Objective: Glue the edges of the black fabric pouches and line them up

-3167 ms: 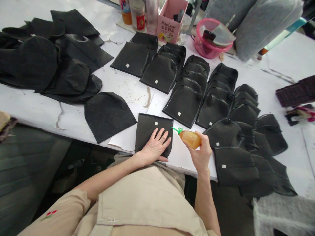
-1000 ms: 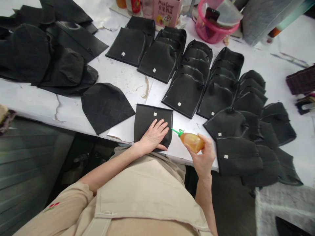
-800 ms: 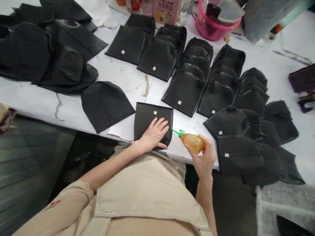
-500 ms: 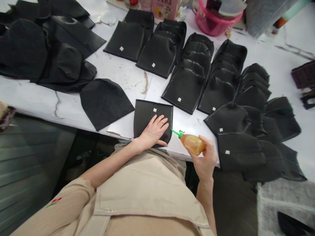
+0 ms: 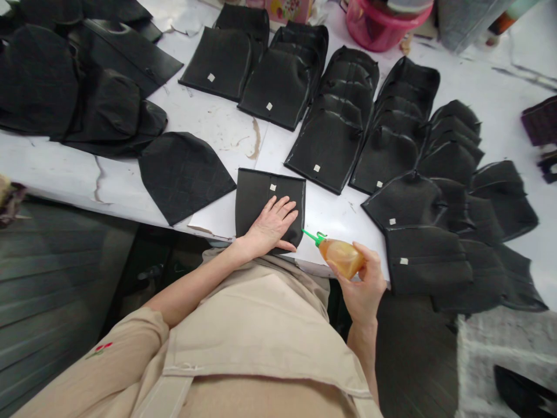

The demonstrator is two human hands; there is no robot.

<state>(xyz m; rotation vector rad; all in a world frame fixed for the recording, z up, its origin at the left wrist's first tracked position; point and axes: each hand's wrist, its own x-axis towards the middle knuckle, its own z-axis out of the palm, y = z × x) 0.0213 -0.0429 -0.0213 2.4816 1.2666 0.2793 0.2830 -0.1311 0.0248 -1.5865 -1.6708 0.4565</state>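
Note:
My left hand (image 5: 275, 225) lies flat, fingers stretched, on a black fabric piece (image 5: 251, 203) at the table's front edge. That piece has a small white square tag near its far edge. My right hand (image 5: 363, 281) is wrapped round a squeeze bottle (image 5: 342, 257) of amber liquid. The bottle is tilted, and its thin green nozzle (image 5: 312, 237) points left, its tip at the right edge of the piece. Left of the piece lies a pointed black fabric panel (image 5: 185, 177), close beside its edge.
Overlapping rows of tagged black pieces (image 5: 326, 139) spread across the back and right of the white table (image 5: 126, 183). A heap of black fabric (image 5: 39, 87) lies at the left. At the back stand a pink basket (image 5: 380, 29) and a grey container (image 5: 463, 23).
The view has shifted slightly, so the table things appear a little higher. Both hands, the bottle and the black piece keep nearly the same positions relative to each other.

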